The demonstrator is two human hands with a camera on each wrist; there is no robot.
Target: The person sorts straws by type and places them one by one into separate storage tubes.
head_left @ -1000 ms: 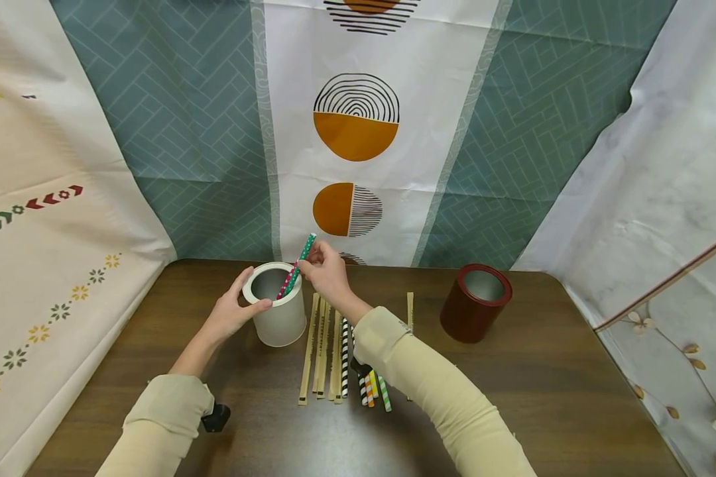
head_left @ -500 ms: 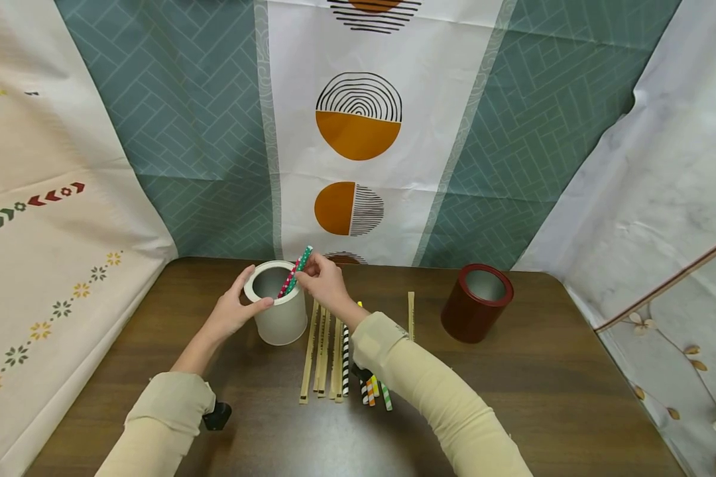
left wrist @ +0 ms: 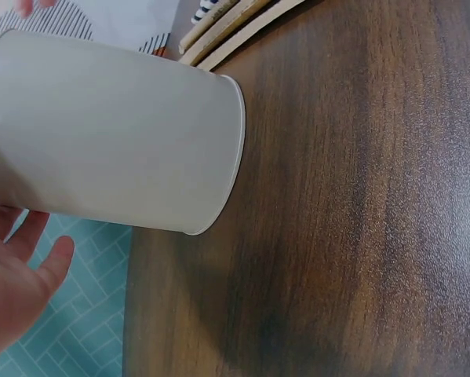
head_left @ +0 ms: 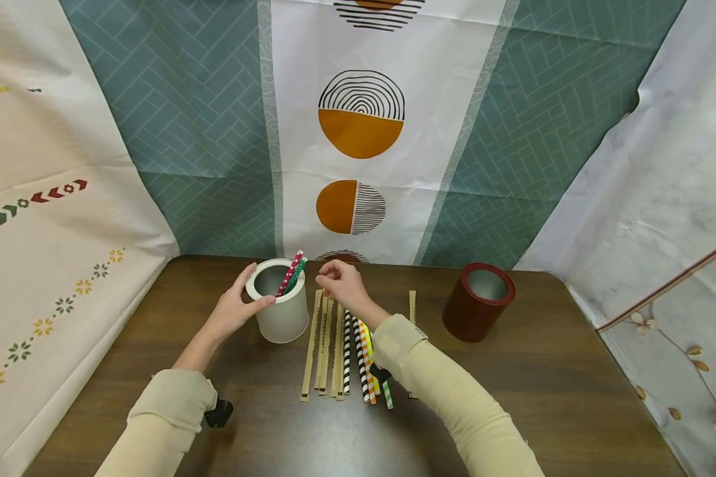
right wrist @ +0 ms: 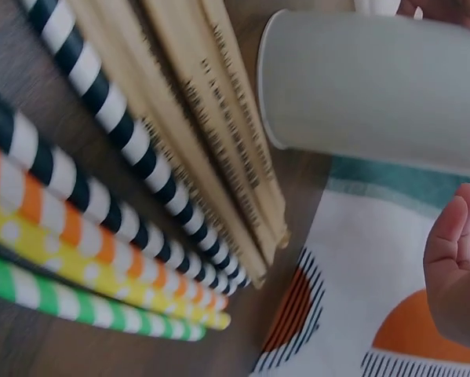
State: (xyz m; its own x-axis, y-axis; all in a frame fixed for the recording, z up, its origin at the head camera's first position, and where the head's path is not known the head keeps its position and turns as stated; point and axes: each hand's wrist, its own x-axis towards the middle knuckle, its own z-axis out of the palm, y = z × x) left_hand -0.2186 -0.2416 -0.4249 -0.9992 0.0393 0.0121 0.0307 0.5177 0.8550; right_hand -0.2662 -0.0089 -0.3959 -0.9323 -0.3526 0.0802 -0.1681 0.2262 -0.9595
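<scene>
A white can [head_left: 282,318] stands upright at the left of the table, its mouth facing up. Around its left side and rim my left hand [head_left: 231,311] grips it, thumb on the front of the rim. Leaning inside against the right rim are a red straw with white dots [head_left: 290,271] and a green straw with white dots [head_left: 297,275]. Just right of the can, my right hand [head_left: 343,281] hovers with loosely bent fingers, nothing between them. Below it lie wrapped paper straws [head_left: 322,351], and next to these are black-striped [right wrist: 132,141], orange-striped [right wrist: 85,236], yellow-dotted [right wrist: 101,275] and green-striped straws [right wrist: 85,302].
A dark red can [head_left: 477,308] stands upright and open-topped at the right of the table. One more wrapped straw [head_left: 412,308] lies apart, partly behind the right sleeve. Patterned cloth [head_left: 360,132] hangs along the table's back edge [head_left: 394,268].
My right hand has lowered the green dotted straw into the white can, let go of it and drawn back to the right. The left hand stays on the can.
</scene>
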